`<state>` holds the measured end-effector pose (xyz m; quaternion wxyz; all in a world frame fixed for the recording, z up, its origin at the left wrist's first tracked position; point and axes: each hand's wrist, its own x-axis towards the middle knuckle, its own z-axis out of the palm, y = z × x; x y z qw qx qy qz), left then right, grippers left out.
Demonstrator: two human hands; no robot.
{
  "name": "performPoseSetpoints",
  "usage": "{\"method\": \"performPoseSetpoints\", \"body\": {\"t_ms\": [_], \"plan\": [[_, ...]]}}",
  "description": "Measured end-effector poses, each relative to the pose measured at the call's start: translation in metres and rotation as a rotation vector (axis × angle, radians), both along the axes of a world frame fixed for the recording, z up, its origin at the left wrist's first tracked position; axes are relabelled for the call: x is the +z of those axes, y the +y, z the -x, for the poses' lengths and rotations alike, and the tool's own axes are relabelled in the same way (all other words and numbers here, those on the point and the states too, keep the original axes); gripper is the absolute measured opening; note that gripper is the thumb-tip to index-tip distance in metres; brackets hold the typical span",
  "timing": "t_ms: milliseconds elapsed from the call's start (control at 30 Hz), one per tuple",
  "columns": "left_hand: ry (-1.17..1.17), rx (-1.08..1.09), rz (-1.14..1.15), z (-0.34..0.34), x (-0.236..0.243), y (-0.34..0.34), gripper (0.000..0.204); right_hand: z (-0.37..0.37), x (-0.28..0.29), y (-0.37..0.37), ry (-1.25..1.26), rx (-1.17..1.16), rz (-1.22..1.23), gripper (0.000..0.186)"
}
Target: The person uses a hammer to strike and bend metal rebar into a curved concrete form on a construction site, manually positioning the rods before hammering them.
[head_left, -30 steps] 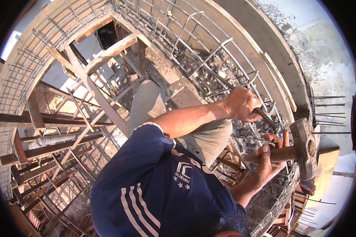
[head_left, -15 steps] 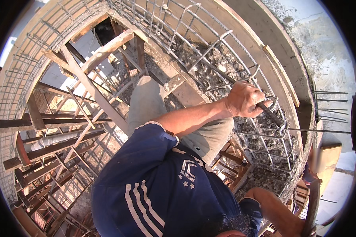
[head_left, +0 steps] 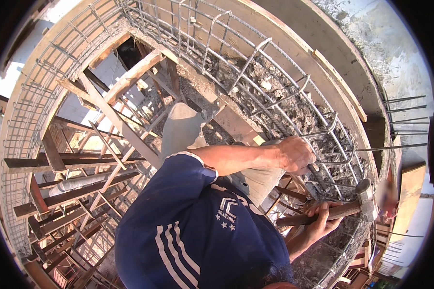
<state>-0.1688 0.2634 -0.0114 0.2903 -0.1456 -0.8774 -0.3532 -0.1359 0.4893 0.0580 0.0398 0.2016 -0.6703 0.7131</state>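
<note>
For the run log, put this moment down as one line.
left hand: grips metal rod | right hand: holds hammer | hammer head: apart from rod's visible end | around: rebar cage, broken concrete

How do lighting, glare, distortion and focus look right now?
Head view, light: hard sun, striped shadows beneath the timbers; head view, glare: brightest areas near the rim washed out; head view, distortion: formwork board bowed, corners black; head view, focus: hammer fairly crisp.

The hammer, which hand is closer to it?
Right. The right hand holds the hammer by its handle. The left hand is farther up the picture, apart from the hammer, closed around a metal bar.
</note>
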Motion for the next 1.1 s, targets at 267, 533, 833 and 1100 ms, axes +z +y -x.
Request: {"method": "performPoseSetpoints", "body": {"t_ms": [267, 533, 833, 1100], "plan": [[0.276, 0.077, -0.122, -0.069, 0.1, -0.028, 0.035, 0.001, 0.03, -0.005, 0.08, 0.014, 0.107, 0.033], [0.595, 0.34, -0.258, -0.084, 0.084, -0.096, 0.041, -0.013, 0.065, -0.047, 0.23, 0.339, 0.113, 0.033], [0.656, 0.234, -0.318, -0.089, 0.044, -0.117, 0.042, -0.039, 0.123, -0.078, 0.738, 0.52, -0.07, 0.037], [0.618, 0.2, -0.379, -0.099, 0.032, -0.125, 0.04, -0.054, 0.21, -0.051, 0.994, 0.547, 0.388, 0.026]]}}
